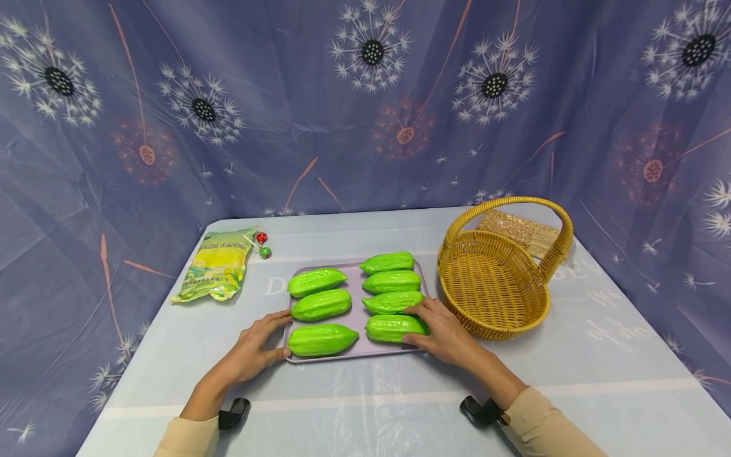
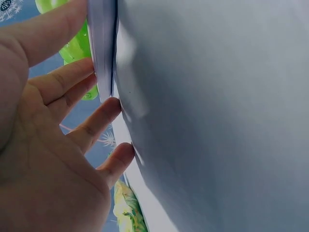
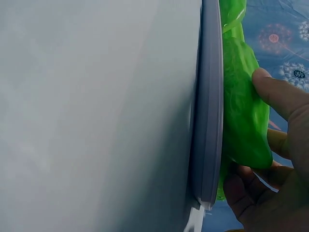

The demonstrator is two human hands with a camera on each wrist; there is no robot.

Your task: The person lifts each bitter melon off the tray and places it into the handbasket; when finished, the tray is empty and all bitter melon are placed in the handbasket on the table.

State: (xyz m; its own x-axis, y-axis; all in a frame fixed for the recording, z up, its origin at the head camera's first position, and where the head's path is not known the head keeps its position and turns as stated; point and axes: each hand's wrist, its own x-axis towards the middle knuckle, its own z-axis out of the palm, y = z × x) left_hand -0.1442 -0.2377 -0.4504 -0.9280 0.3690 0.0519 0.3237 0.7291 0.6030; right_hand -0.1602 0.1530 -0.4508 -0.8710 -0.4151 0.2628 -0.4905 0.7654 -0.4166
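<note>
A light purple tray (image 1: 356,353) carries several shiny green bitter melons, lying crosswise in two columns. My right hand (image 1: 441,330) is at the tray's right side, thumb and fingers curled round the right end of the nearest bitter melon (image 1: 394,328) in that column. In the right wrist view the thumb lies on this bitter melon (image 3: 241,104) and other fingers bend behind its end. At the opposite side, my left hand (image 1: 258,346) touches the tray's left edge with spread fingers, beside the nearest left bitter melon (image 1: 321,340). The left wrist view has its fingertips along the tray rim (image 2: 102,53).
Right of the tray stands a yellow wicker basket (image 1: 493,285) with a tall handle. Behind it lies a gold-coloured package (image 1: 514,230). A green and yellow bag (image 1: 217,265) lies at the left, with red and green lollipops (image 1: 263,245) beside it. A patterned curtain (image 1: 297,127) encloses the table.
</note>
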